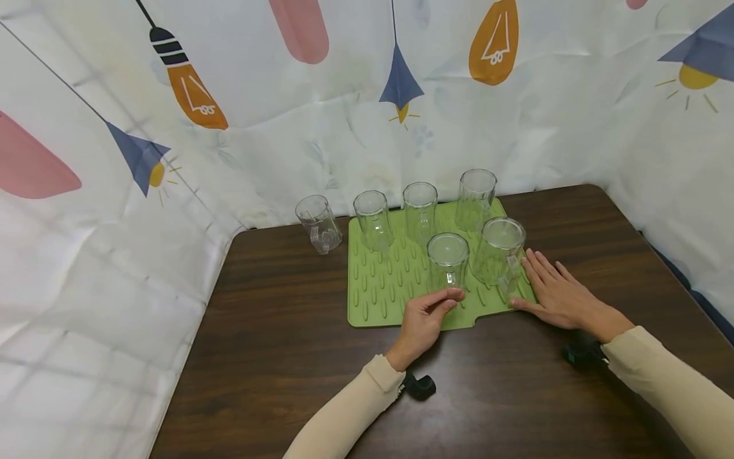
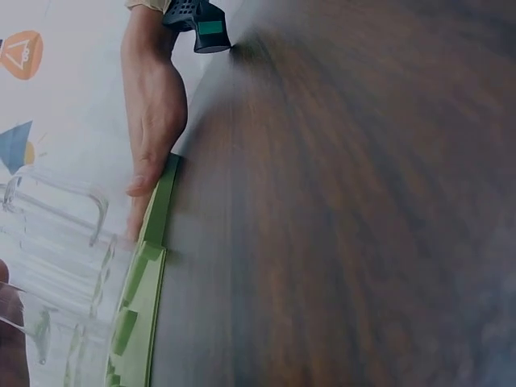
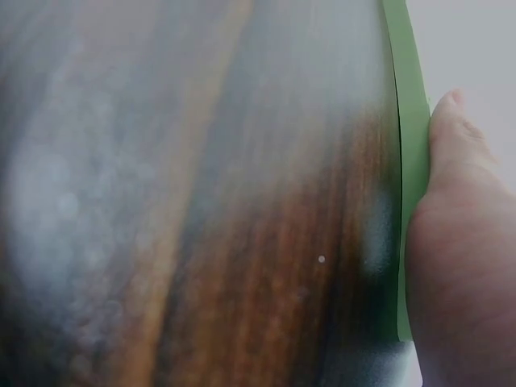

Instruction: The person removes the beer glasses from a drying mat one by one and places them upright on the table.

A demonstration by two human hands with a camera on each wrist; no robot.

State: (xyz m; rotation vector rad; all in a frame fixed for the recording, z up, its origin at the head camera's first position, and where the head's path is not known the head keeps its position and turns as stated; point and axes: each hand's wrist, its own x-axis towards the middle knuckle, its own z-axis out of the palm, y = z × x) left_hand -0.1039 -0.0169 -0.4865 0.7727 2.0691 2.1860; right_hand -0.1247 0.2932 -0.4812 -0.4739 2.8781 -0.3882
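A clear glass mug (image 1: 447, 255) stands at the front of a green ribbed mat (image 1: 375, 303), its handle facing me. My left hand (image 1: 421, 322) pinches at that handle with thumb and fingers; in the left wrist view only a bit of the fingers (image 2: 10, 322) shows at the left edge, beside the glass. My right hand (image 1: 559, 296) lies flat with fingers spread over the mat's right edge, close beside a second glass mug (image 1: 497, 255). The right wrist view shows the right thumb (image 3: 459, 145) along the green edge.
Three more glasses stand along the back of the mat, among them a mug (image 1: 420, 210) in the middle. Another glass (image 1: 319, 223) stands on the dark wooden table (image 1: 275, 357), left of the mat. A white patterned cloth (image 1: 275, 153) hangs behind.
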